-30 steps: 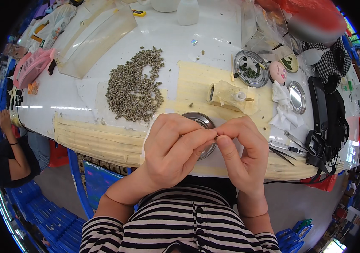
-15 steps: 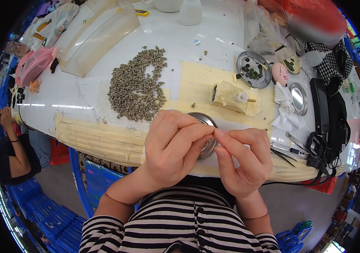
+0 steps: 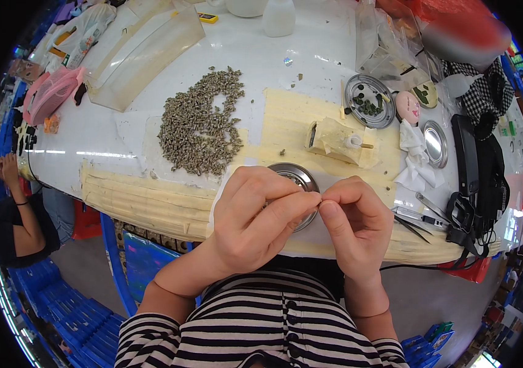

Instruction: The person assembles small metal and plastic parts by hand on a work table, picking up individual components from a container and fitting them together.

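Just below the frame's centre, a person's left hand (image 3: 252, 218) and right hand (image 3: 357, 230) meet at the fingertips, both pinched narrow; any piece between them, and its long axis, is too small to make out. Just beyond, the left hand, the nearer one, partly covers a round dish (image 3: 307, 173). Farther, left of centre, small metal parts (image 3: 191, 132) lie heaped on the counter (image 3: 261, 61).

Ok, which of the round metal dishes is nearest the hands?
The steel dish partly hidden by the left hand; the green-piece dish and the shiny dish beside the white tissue both lie farther right, clear of both hands.
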Tool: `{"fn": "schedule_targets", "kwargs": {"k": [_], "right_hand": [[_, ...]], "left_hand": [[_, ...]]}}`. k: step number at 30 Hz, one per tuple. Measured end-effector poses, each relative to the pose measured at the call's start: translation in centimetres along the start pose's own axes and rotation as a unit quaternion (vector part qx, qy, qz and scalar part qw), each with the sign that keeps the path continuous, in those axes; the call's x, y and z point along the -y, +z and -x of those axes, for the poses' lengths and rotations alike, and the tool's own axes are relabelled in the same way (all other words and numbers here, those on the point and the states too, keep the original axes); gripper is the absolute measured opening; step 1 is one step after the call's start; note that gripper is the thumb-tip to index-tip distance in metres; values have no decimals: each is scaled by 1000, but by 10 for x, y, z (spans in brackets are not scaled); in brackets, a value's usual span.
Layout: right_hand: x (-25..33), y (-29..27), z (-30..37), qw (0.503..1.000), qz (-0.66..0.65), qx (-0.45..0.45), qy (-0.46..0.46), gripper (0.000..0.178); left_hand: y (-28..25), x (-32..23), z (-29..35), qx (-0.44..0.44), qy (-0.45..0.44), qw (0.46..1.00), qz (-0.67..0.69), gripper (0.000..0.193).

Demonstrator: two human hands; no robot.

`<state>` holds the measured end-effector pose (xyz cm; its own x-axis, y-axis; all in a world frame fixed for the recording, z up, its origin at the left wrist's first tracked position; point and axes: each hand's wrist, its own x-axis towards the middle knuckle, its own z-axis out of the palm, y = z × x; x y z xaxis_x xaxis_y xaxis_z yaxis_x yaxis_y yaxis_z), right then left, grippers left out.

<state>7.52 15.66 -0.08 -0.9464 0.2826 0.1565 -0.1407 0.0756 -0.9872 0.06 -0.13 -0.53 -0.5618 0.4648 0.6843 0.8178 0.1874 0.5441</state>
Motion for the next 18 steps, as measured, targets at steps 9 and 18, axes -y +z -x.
{"fn": "schedule_targets", "kwargs": {"k": [9, 18], "right_hand": [[7, 0, -2, 999, -31, 25, 37, 6], [5, 1, -1, 946, 225, -41, -230, 19]], "left_hand": [[-6, 0, -1, 21, 15, 1000, 5, 27], [3, 2, -3, -10, -10, 1000, 8, 29]]}}
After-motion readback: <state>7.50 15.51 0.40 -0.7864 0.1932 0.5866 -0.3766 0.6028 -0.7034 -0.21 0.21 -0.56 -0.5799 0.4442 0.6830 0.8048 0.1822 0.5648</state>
